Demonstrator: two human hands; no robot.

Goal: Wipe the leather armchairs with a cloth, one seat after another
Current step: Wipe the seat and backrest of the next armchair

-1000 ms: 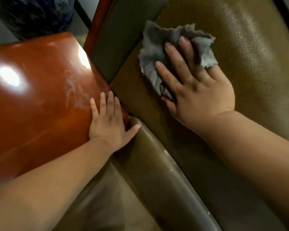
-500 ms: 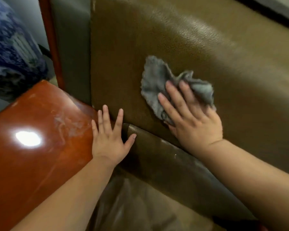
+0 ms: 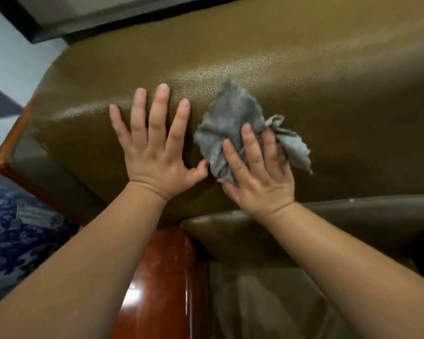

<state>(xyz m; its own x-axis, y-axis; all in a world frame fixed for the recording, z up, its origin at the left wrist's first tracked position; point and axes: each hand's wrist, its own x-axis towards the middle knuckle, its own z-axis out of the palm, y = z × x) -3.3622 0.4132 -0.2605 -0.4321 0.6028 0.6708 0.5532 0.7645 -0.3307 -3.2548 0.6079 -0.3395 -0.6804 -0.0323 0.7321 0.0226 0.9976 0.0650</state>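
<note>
— Forearms first, both coming in from the bottom of the frame. Under them, at bottom centre, is the glossy wooden armrest [image 3: 157, 285]. To its right the seat cushion [image 3: 316, 216] shows its rolled front edge.

— And the hands?

— Above that, mid-frame, both flat on the backrest [image 3: 304, 77] of the armchair. The left hand [image 3: 157, 152] is spread wide, fingers fanned, palm on bare leather and holding nothing. I'd say it is only bracing.

— The cloth, then?

— The grey cloth [image 3: 233, 118] is under the right hand [image 3: 257, 172], just right of centre. That hand isn't gripping it in a fist. The fingers [image 3: 251, 145] lie nearly straight and a little apart, pinning the cloth to the leather. The left thumb all but touches the cloth's lower left corner; I can't tell if it does.

— Which way does it lie from those fingers?

— Ahead of them and to both sides. A crumpled lobe runs up and left past the fingertips toward the top of the picture, and a ragged tail trails right and down, beyond the little-finger side. Its long axis runs from upper left to lower right, across the fingers.

— So the next stroke?

— The right hand does it, I reckon. The broad unwiped stretch of backrest lies further off, to the upper right. A push that way would lead with the loose tail, which might fold under.

— Beyond that?

— A dark frame edge [image 3: 47, 28] along the upper left, and blue patterned fabric [image 3: 15, 236] at lower left.
</note>
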